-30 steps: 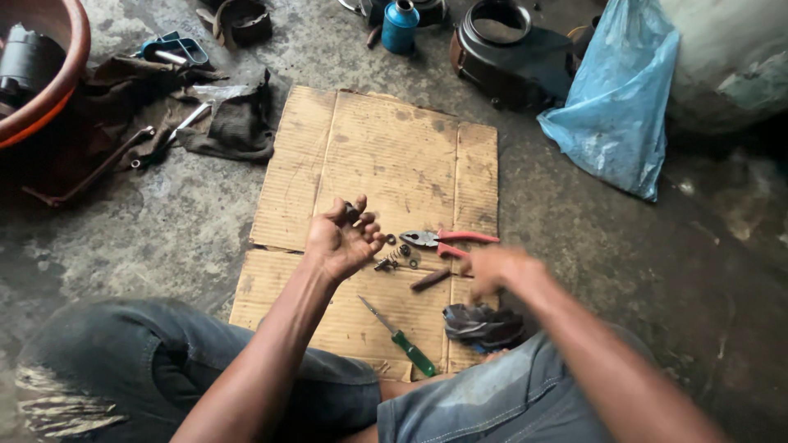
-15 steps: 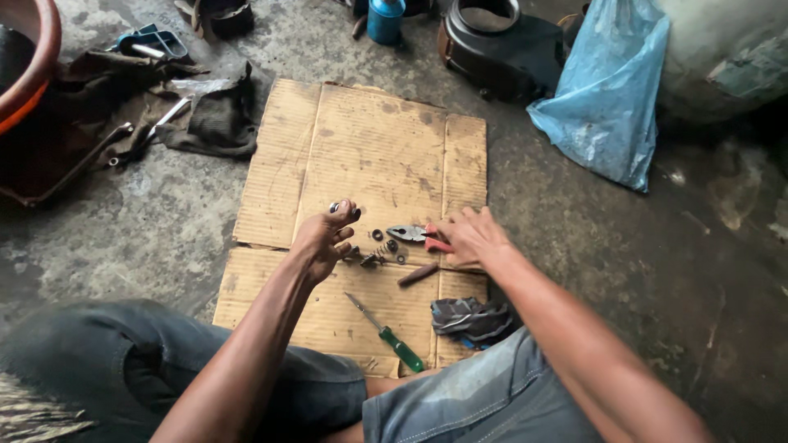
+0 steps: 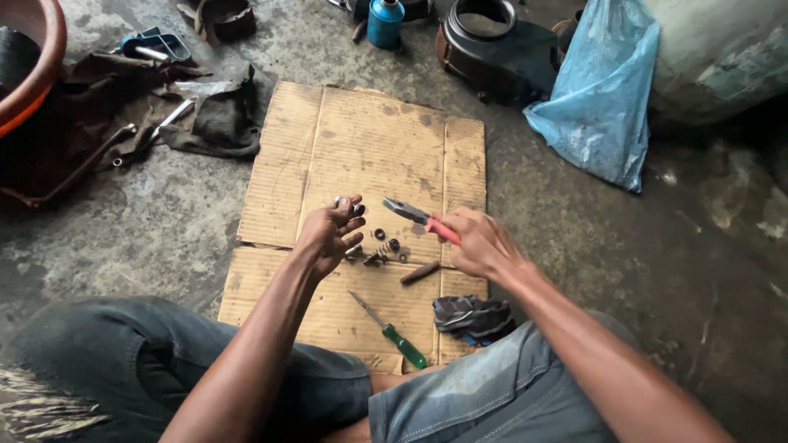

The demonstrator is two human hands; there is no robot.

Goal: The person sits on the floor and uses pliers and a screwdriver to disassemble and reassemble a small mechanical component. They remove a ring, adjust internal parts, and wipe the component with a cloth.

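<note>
My left hand point(image 3: 330, 232) pinches a small round metal part point(image 3: 356, 209) between its fingertips, held over a flattened cardboard sheet point(image 3: 361, 148) on the ground. My right hand point(image 3: 480, 244) grips red-handled pliers point(image 3: 414, 216), jaws pointing left toward the small part and a short gap away from it. Below the hands, several small nuts, washers and springs point(image 3: 382, 248) lie on the cardboard. A short dark rod point(image 3: 420, 272) lies beside them. A green-handled screwdriver point(image 3: 392, 325) rests nearer my legs.
A dark crumpled rag point(image 3: 472, 316) sits by my right knee. Far side: a blue plastic bag point(image 3: 603, 102), a black round housing point(image 3: 492, 45), a blue can point(image 3: 384, 20). Left: dark cloths with a wrench point(image 3: 168, 119) and a red basin point(image 3: 37, 57).
My right hand has picked up the pliers from the cardboard and raised them toward my left hand. My left hand has lifted slightly with the small part.
</note>
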